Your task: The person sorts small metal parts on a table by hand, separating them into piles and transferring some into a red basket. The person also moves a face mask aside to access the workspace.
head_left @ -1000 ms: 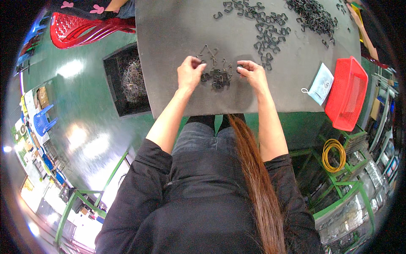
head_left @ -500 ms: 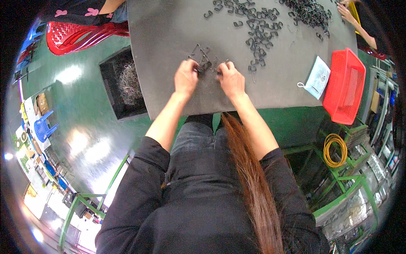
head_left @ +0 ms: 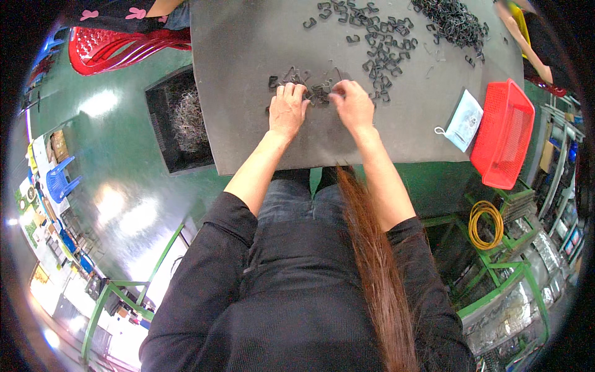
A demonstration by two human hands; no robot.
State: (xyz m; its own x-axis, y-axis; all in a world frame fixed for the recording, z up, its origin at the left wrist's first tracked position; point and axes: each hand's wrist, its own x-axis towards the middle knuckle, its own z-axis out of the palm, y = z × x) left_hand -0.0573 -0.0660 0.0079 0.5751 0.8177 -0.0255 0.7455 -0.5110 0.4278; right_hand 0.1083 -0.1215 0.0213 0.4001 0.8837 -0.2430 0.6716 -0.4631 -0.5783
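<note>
Our left hand (head_left: 287,111) has its fingers curled down over the near, left part of a small heap, and our right hand (head_left: 355,110) has its thumb and forefinger drawn close together at the heap's right edge; the fingertips are partly hidden and blurred, so we cannot tell whether either hand grips a piece. The small heap of black clips (head_left: 319,94) lies on the table between our two hands, just beyond the left fingertips and beside the right ones. The clips look light and stiff, hard to crush, not very slippery, yet apt to catch on one another; we would judge the outer curve the best place to pinch one, singly. A few more clips (head_left: 294,75) lie at the far side of the left fingers. Farther right, loose clips (head_left: 384,53) trail across the grey table (head_left: 248,146) towards a big pile (head_left: 452,23) at the far right. A pale blue mask (head_left: 466,121) lies beside a red basket (head_left: 522,146) on our right; a black crate (head_left: 162,130) stands left of the table.
</note>
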